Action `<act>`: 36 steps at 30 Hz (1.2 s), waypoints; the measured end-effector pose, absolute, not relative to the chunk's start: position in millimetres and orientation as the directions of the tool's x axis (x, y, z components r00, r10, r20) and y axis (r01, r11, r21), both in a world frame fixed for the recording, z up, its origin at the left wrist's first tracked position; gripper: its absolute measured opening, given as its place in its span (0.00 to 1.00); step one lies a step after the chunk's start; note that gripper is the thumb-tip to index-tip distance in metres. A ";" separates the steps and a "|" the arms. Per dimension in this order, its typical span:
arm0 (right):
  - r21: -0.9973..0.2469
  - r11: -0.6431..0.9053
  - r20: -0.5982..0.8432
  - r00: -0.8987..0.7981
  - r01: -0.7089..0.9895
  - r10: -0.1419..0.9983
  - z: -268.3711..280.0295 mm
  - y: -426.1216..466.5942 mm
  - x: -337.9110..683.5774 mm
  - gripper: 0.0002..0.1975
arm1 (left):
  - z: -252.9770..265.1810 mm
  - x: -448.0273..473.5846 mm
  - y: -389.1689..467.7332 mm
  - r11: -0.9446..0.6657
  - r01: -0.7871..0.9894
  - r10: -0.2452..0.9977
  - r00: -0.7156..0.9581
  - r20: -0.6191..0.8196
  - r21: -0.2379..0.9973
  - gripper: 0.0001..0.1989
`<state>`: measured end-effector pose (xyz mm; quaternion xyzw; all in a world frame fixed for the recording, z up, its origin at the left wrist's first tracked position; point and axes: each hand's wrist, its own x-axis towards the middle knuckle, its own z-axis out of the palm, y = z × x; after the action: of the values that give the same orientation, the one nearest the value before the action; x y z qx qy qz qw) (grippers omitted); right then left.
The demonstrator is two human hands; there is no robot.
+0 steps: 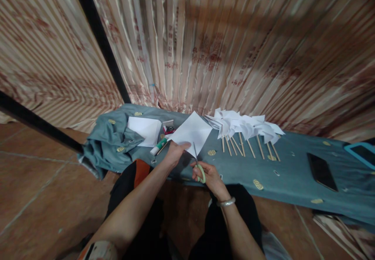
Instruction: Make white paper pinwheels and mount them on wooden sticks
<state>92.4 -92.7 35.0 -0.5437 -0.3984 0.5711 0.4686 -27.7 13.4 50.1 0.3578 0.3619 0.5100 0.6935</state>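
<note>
Around the square white sheet (191, 131) as our dial's centre, our left hand (176, 152) at seven pinches its lower-left edge, and our right hand (209, 176) at five has its grip through green-handled scissors (196, 159), blades at the sheet's six-o'clock corner. That hand works by the table's (237, 170) front edge. At three, paper pinwheels (230, 123) crowd close, with patterned cloth stretching onward to a dark phone (322, 171). At nine, a small red box (167, 132) stands open, holding tiny dark pieces we cannot identify; a paper stack (143, 131) lies beyond. A glue stick (159, 146) sits at eight. The picture's border cuts off a blue-framed device (363, 154) at three.
</note>
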 end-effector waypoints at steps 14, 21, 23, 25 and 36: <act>-0.966 -0.234 -0.236 0.007 -0.111 0.972 26.0 -88.3 81.5 0.20 | 50.2 -32.2 27.5 0.293 -0.651 0.954 0.150 -0.260 0.701 0.18; -0.968 -0.213 -0.220 0.040 -0.135 0.975 25.5 -86.9 72.5 0.20 | 52.3 -32.7 29.8 0.259 -0.660 0.959 0.086 -0.271 0.706 0.16; -0.963 -0.217 -0.228 0.053 -0.157 0.972 24.7 -86.6 70.0 0.22 | 52.1 -33.3 30.4 0.254 -0.657 0.960 0.080 -0.269 0.710 0.18; -0.958 -0.224 -0.238 0.058 -0.177 0.970 23.6 -86.2 68.1 0.22 | 51.6 -33.8 30.8 0.249 -0.657 0.961 0.076 -0.267 0.711 0.18; -0.967 -0.213 -0.226 0.081 -0.142 0.971 20.7 -86.8 67.4 0.23 | 56.3 -33.7 28.3 0.244 -0.674 0.961 0.070 -0.268 0.697 0.15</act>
<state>67.4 -86.8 20.7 -0.5414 -0.3825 0.5597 0.4973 -33.7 28.3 56.3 0.2009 0.3566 0.5812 0.7033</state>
